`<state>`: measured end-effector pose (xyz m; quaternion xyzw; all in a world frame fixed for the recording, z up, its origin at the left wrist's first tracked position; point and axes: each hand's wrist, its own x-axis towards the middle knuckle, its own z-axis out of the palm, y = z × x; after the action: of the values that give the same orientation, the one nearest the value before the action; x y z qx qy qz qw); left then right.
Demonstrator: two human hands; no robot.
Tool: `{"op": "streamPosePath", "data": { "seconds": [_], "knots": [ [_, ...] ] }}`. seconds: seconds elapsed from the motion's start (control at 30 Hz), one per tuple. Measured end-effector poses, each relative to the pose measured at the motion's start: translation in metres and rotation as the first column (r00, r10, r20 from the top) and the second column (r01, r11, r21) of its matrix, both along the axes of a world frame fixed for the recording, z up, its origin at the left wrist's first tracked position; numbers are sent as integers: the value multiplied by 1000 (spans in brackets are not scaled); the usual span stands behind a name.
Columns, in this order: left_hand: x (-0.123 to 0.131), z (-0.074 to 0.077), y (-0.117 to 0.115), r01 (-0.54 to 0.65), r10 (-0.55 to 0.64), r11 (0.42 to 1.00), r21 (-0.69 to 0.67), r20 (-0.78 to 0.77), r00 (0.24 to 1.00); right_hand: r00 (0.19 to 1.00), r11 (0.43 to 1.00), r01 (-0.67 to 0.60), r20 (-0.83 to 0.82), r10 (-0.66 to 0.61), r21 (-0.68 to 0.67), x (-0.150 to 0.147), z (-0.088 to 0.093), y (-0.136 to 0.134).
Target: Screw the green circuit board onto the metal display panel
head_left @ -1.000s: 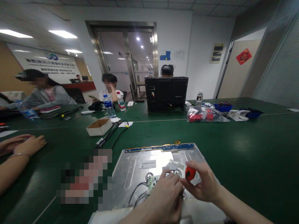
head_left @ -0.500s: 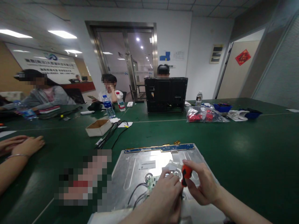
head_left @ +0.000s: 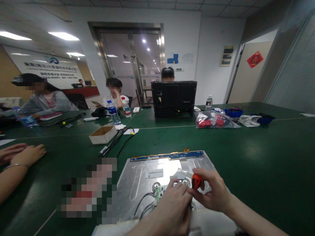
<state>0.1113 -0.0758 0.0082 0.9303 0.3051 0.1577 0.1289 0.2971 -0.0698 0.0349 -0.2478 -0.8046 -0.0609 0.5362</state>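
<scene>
A screwdriver with a red and black handle [head_left: 196, 181] is pinched between the thumb and fingers of my right hand [head_left: 215, 191]. Its shaft is hidden. Close beside it, my left hand [head_left: 176, 200] lies low over the silver metal panel [head_left: 134, 180], with curled fingertips bent out of sight; I cannot make out what they grip. A green circuit board [head_left: 159, 193] with black wires [head_left: 141, 203] shows partly past my left hand. Along the panel's far edge runs a narrow blue circuit strip [head_left: 157, 157].
An open cardboard box [head_left: 102, 135] and black cables [head_left: 114, 141] lie beyond the panel, left. Another person's hands [head_left: 27, 155] rest at far left. Farther off stand a black screen housing [head_left: 173, 100], bottles [head_left: 113, 113], a plastic bag of red parts [head_left: 214, 120] and a blue tray [head_left: 233, 112].
The screwdriver handle has turned and tipped in my right hand, and my fingers around it have shifted. My left hand keeps nearly the same place. The view has moved slightly.
</scene>
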Motion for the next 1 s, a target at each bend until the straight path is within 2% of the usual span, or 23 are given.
{"op": "streamPosePath", "data": {
  "seconds": [0.23,0.37,0.8,1.0],
  "knots": [
    [1,10,0,-6,5,1000,-4,-83,997,998,998,-56,31,56,-27,2,1,-1],
    [2,9,-1,5,-6,1000,-5,-97,995,992,992,-110,54,114,-63,3,4,-2],
    [0,5,1,14,-15,1000,-2,-86,996,1000,1000,-26,-11,26,-11,-2,4,-3],
    [0,4,2,17,-18,1000,-5,-85,996,995,994,-104,11,104,-25,-3,6,0]
  ]
}}
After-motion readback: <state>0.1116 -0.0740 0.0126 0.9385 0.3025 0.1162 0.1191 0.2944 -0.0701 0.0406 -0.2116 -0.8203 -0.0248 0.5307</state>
